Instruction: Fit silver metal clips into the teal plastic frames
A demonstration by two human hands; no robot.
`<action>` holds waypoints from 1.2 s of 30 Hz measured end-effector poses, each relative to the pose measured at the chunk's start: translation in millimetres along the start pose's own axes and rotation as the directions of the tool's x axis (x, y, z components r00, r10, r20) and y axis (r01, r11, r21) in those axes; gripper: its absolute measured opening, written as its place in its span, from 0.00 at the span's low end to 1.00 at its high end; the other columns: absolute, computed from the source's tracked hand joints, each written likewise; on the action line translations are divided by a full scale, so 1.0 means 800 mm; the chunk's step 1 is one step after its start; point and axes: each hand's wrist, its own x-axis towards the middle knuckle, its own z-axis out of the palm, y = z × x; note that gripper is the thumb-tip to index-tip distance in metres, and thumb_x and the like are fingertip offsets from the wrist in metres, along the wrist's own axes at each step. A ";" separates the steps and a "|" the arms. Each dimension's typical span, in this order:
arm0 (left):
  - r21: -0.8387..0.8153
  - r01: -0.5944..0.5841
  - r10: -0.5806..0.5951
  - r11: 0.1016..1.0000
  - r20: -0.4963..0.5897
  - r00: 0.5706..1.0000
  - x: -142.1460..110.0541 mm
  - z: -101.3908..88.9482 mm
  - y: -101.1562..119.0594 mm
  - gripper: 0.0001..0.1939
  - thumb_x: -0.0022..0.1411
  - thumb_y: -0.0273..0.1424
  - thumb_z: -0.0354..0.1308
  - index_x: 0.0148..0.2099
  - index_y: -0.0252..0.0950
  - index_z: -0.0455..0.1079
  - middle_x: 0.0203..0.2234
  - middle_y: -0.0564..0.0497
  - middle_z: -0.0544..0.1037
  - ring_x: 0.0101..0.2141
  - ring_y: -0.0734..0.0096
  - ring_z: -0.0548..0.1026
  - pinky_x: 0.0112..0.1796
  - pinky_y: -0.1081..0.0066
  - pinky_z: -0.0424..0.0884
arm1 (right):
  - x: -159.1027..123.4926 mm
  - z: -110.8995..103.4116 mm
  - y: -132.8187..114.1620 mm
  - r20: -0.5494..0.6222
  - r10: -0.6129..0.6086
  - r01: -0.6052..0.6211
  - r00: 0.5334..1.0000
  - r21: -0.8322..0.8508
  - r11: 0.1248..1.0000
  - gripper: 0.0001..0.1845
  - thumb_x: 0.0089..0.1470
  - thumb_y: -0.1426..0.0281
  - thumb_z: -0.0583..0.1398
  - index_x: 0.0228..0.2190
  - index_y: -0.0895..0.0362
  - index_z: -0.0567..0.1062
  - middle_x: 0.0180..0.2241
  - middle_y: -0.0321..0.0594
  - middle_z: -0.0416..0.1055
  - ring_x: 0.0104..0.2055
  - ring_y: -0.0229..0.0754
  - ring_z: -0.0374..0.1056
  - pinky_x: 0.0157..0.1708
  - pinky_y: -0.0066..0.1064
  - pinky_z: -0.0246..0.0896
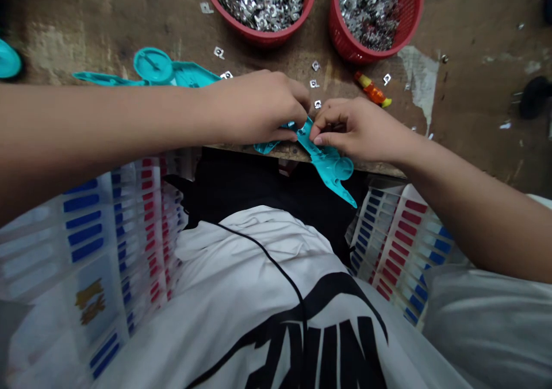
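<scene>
My left hand (276, 104) is closed on a turquoise plastic part (325, 165) at the table's front edge. The part slants down to the right, its pointed end sticking out past the edge. Against its upper portion, my right hand (362, 127) has thumb and fingers pinched together; whatever may be between the fingertips is hidden. Another turquoise piece (153, 66), with a round disc and a long arm, lies on the table behind my left forearm. Small metal clips (317, 104) are scattered just beyond my hands.
Two red baskets (276, 35) full of metal pieces stand at the back. An orange and yellow tool-like object (373, 90) lies right of centre. Plastic crates (86, 222) with coloured slots flank my lap. A black cord (276, 262) runs down my shirt.
</scene>
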 end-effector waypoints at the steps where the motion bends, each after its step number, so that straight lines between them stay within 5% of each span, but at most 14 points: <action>1: -0.008 -0.006 0.006 1.000 -0.012 1.000 -0.001 0.001 -0.001 0.18 0.87 0.30 0.66 0.69 0.48 0.92 0.75 0.47 0.90 0.64 0.49 0.88 0.63 0.54 0.82 | 0.000 0.000 0.000 -0.008 -0.006 0.006 1.000 -0.010 1.000 0.05 0.72 0.62 0.77 0.43 0.49 0.94 0.46 0.43 0.88 0.49 0.54 0.83 0.53 0.44 0.76; 10: -0.047 -0.067 0.062 0.997 -0.097 0.993 -0.006 0.016 -0.020 0.17 0.89 0.35 0.63 0.66 0.48 0.92 0.71 0.47 0.92 0.61 0.50 0.89 0.65 0.55 0.81 | -0.007 -0.010 -0.005 -0.012 -0.034 0.032 0.999 -0.139 0.990 0.10 0.75 0.55 0.77 0.50 0.44 0.96 0.51 0.46 0.89 0.54 0.60 0.84 0.55 0.47 0.79; 15: 0.099 -0.010 0.014 0.995 -0.045 0.999 -0.007 -0.002 -0.004 0.15 0.90 0.36 0.62 0.63 0.42 0.91 0.64 0.46 0.92 0.55 0.54 0.89 0.59 0.56 0.83 | -0.002 -0.036 0.005 -0.196 -0.052 -0.008 0.979 -0.293 0.956 0.18 0.80 0.47 0.69 0.55 0.39 0.96 0.57 0.48 0.92 0.59 0.62 0.83 0.62 0.52 0.78; 20: 0.201 0.034 -0.040 0.979 0.024 0.999 -0.012 -0.008 0.016 0.31 0.86 0.27 0.59 0.82 0.52 0.82 0.78 0.41 0.83 0.64 0.34 0.91 0.53 0.46 0.89 | -0.001 -0.049 0.001 -0.332 0.007 -0.169 0.943 -0.462 0.870 0.27 0.86 0.57 0.56 0.63 0.45 0.94 0.69 0.59 0.88 0.69 0.69 0.81 0.73 0.62 0.74; 27: 0.091 -0.026 0.032 0.996 -0.072 0.997 -0.015 0.010 -0.002 0.29 0.85 0.29 0.63 0.78 0.58 0.87 0.68 0.45 0.90 0.67 0.40 0.90 0.61 0.50 0.88 | 0.003 -0.092 0.011 -0.534 -0.039 -0.305 0.844 -0.539 0.785 0.26 0.81 0.78 0.61 0.70 0.59 0.91 0.72 0.63 0.87 0.78 0.69 0.79 0.79 0.60 0.69; 32: 0.184 0.003 0.009 0.983 -0.065 0.998 -0.015 0.002 0.014 0.26 0.86 0.29 0.63 0.77 0.49 0.88 0.64 0.37 0.92 0.59 0.39 0.93 0.54 0.52 0.86 | 0.057 -0.112 0.010 -0.433 0.166 -0.419 0.886 -0.592 0.689 0.26 0.77 0.81 0.74 0.72 0.68 0.90 0.67 0.67 0.90 0.68 0.64 0.84 0.74 0.56 0.73; 36: 0.297 0.007 0.000 0.955 -0.023 1.000 -0.017 -0.006 0.022 0.29 0.86 0.26 0.58 0.78 0.44 0.87 0.62 0.35 0.92 0.52 0.43 0.94 0.49 0.54 0.84 | 0.091 -0.123 -0.002 -0.366 0.189 -0.399 0.911 -0.673 0.623 0.21 0.76 0.83 0.74 0.65 0.66 0.95 0.63 0.66 0.92 0.66 0.61 0.86 0.69 0.49 0.74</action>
